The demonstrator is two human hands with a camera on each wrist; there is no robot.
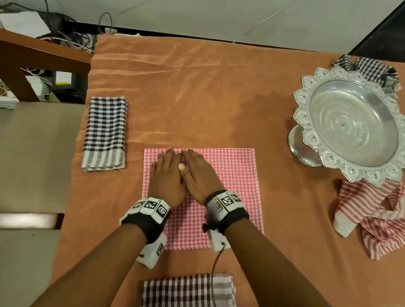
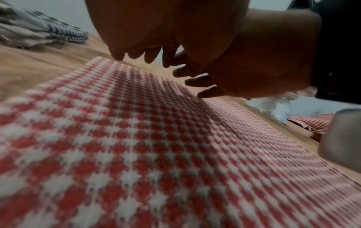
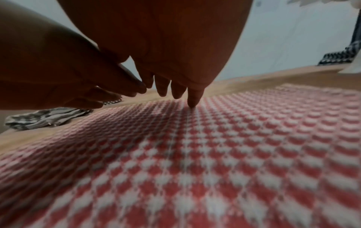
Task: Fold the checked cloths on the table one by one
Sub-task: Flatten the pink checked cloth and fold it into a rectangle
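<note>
The pink cloth (image 1: pixel 221 178) is pressed flat on the bench (image 1: pixel 202 98) by the left hand (image 1: pixel 166 174) and right hand (image 1: pixel 199 175), both released, fingers straight, side by side.

bare orange cover (image 1: pixel 202 98) ahead, silver bowl (image 1: pixel 351 126) right
</note>
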